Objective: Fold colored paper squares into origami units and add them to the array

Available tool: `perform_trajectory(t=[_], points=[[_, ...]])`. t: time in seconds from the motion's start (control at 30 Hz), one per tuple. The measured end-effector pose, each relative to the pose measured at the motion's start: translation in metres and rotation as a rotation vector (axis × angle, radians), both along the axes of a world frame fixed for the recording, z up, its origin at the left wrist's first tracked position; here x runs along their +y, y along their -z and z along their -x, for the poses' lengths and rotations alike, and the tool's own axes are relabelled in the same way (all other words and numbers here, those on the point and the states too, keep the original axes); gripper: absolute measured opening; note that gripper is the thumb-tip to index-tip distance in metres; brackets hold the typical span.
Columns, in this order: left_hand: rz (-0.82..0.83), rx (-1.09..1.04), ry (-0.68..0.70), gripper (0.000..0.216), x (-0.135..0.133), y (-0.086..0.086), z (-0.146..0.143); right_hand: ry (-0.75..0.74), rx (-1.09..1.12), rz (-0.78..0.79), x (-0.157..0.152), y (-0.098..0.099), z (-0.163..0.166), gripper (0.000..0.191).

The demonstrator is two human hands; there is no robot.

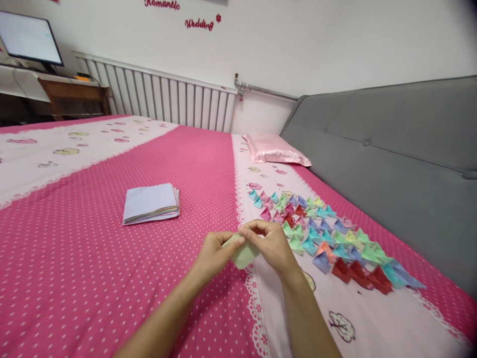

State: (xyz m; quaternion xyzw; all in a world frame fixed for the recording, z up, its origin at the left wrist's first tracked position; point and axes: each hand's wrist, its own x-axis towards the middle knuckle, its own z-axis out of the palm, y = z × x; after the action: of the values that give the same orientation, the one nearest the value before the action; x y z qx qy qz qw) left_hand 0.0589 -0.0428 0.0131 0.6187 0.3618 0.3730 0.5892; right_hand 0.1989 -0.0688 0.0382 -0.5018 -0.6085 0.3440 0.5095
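A small pale green piece of folded paper is held up over the bed between my two hands. My left hand pinches its left upper edge with thumb and fingers. On the other side my right hand grips the top edge, its thumb close to the left thumb. The fingers partly cover the paper, so its exact folds are hidden. To the right lie many folded paper boats in green, blue, red, pink and yellow, set in rough rows.
A stack of paper sheets rests on the pink dotted bedspread at left. A pink pillow lies near the grey headboard. Behind the bed are a white radiator and a desk with a monitor.
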Motion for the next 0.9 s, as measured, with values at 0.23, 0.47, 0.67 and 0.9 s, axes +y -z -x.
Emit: perform_trajectory(t=[0.23, 0.47, 0.67, 0.9], points=[[-0.076, -0.022, -0.026, 0.042, 0.0, 0.004, 0.002, 0.0, -0.029, -0.033, 0.002, 0.002, -0.003, 0.019], [-0.121, -0.064, 0.023, 0.039, -0.001, 0.001, 0.001, 0.097, -0.021, -0.069, 0.005, 0.006, -0.001, 0.02], [0.016, -0.199, 0.039, 0.036, 0.005, 0.002, 0.0, 0.223, 0.087, -0.046, 0.008, 0.011, -0.004, 0.022], [0.148, -0.188, -0.029, 0.031, 0.005, -0.003, 0.005, 0.392, 0.392, 0.016, 0.01, 0.009, -0.018, 0.028]])
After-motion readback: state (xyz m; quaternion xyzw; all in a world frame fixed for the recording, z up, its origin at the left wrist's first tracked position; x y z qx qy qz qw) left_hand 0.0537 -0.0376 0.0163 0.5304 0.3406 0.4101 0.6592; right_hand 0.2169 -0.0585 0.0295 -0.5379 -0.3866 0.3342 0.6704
